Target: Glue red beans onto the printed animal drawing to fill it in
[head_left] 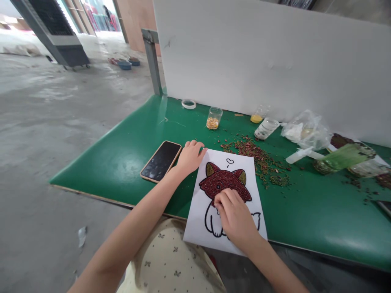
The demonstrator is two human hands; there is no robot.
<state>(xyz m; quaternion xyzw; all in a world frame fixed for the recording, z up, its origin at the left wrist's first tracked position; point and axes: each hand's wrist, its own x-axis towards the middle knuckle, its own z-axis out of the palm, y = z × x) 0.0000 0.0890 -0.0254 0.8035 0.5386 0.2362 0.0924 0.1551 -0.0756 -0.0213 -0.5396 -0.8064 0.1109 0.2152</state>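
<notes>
A white sheet of paper [198,219] lies at the table's front edge, overhanging it. On it is an outlined fox drawing [224,179]; its head is covered in dark red beans or seeds, its inner ears in green ones, and its body is mostly bare white. My left hand [191,156] rests at the sheet's upper left corner, fingers extended and thumb by the corner. Over the fox's neck and chest, my right hand [233,211] has its fingertips pinched together; whatever they hold is hidden. A loose pile of red and green beans [259,158] spreads right of the sheet.
A phone [161,160] lies left of my left hand on the green table [122,162]. Farther back stand a jar of corn kernels [214,118], a white ring lid [188,104] and a tipped clear jar [266,128]. To the right are a plastic bag [308,130] and a green-tinted jar [345,158].
</notes>
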